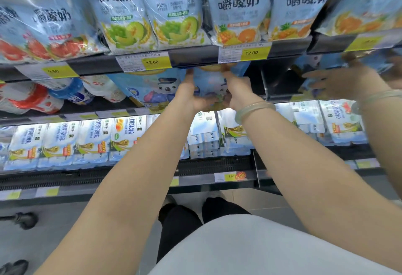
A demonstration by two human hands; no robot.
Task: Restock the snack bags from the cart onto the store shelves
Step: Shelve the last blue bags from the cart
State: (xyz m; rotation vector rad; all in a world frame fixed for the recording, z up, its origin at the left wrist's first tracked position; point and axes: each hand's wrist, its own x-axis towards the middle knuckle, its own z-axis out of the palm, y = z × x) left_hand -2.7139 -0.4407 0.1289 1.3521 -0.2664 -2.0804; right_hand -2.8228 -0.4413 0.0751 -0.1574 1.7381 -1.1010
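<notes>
Refrigerated store shelving fills my feed, and I take the upper shelf rail (193, 58) as the reference for every position. Above the rail stands a row of pale blue snack bags: strawberry bags (43, 35) over its left end, melon bags (130, 24) over its middle, and pineapple-orange bags (239, 20) to the right of middle. Two yellow price tags (156, 62) reading 12.00 are clipped to the rail face. Directly below the rail's middle, on the next shelf down, is the task item, a blue koala bag (208, 83), upright with its top edge tucked just under the rail. My left hand (191, 94) grips the bag's left side, thumb pointing up toward the rail and fingers curled under the bag's lower edge. My right hand (236, 94) grips the right side in the same way, with a pale bracelet (253, 109) on its wrist. A second koala bag (156, 89) stands touching the held one, below the rail and to the left. Farther left below the rail lie plastic bottles (74, 94) on their sides. Well below the rail, lit yoghurt multipacks (63, 142) fill a lower shelf. Below the rail's right end, a third hand (335, 81) with spread fingers rests on another blue bag (322, 61). I cannot tell whose hand it is. Far below the rail's left end, a black caster (27, 220) sits on the floor.
</notes>
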